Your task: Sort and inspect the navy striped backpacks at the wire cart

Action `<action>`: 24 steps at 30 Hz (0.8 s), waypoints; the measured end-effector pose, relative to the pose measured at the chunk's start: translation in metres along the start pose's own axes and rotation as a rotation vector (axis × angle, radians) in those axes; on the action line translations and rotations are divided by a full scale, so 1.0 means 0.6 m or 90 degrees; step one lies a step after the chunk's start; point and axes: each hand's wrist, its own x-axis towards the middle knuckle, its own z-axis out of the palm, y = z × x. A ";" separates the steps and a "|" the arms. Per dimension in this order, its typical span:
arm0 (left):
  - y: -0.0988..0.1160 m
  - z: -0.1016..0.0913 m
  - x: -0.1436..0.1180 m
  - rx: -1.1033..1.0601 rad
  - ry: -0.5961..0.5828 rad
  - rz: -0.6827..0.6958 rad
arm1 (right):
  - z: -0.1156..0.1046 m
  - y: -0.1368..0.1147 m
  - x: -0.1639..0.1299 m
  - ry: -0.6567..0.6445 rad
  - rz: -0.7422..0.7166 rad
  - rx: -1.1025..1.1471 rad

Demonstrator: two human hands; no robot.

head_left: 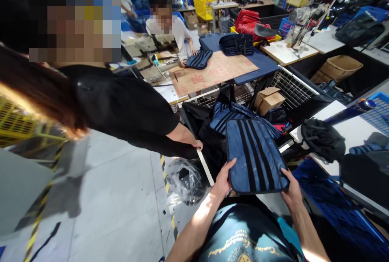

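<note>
A counter (pixel 349 130) stands to the right, bearing a black bag (pixel 322 138). Beside it a wire bin (pixel 291 87) holds striped pieces and a cardboard box (pixel 269 99). Over the bin, a blue padded panel (pixel 255 154) with black stripes is gripped at its near corners: left hand (pixel 223 179) and right hand (pixel 291 191) both closed on it. A co-worker's hand (pixel 194 143) rests on the bin's rim.

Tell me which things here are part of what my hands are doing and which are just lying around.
In hand: flat blue padded panel with black stripes, held by left hand and right hand.
Lying about: brown cardboard box, crumpled clear plastic bag, yellow plastic crate.
</note>
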 end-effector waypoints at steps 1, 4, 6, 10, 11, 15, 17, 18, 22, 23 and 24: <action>-0.002 0.011 -0.011 -0.012 -0.007 -0.002 | -0.013 0.018 0.001 0.008 0.028 -0.002; -0.015 0.041 -0.042 -0.032 -0.080 0.015 | -0.037 0.078 -0.012 0.012 0.099 -0.029; -0.023 0.061 -0.060 -0.003 -0.123 0.052 | -0.042 0.114 -0.029 0.005 0.134 -0.045; -0.035 0.090 -0.087 0.116 -0.163 0.130 | -0.045 0.161 -0.057 -0.012 0.189 -0.071; -0.038 0.095 -0.092 0.134 -0.168 0.154 | -0.046 0.167 -0.062 -0.019 0.196 -0.078; -0.052 0.102 -0.104 0.185 -0.147 0.233 | -0.046 0.178 -0.073 -0.047 0.201 -0.107; -0.058 0.099 -0.106 0.222 -0.130 0.256 | -0.044 0.180 -0.080 -0.060 0.186 -0.122; -0.061 0.096 -0.107 0.239 -0.124 0.266 | -0.043 0.181 -0.084 -0.067 0.176 -0.131; -0.071 0.082 -0.113 0.295 -0.113 0.287 | -0.039 0.183 -0.104 -0.100 0.120 -0.177; -0.073 0.080 -0.116 0.306 -0.112 0.283 | -0.037 0.182 -0.109 -0.106 0.100 -0.191; -0.076 0.079 -0.120 0.319 -0.106 0.279 | -0.036 0.181 -0.115 -0.110 0.076 -0.205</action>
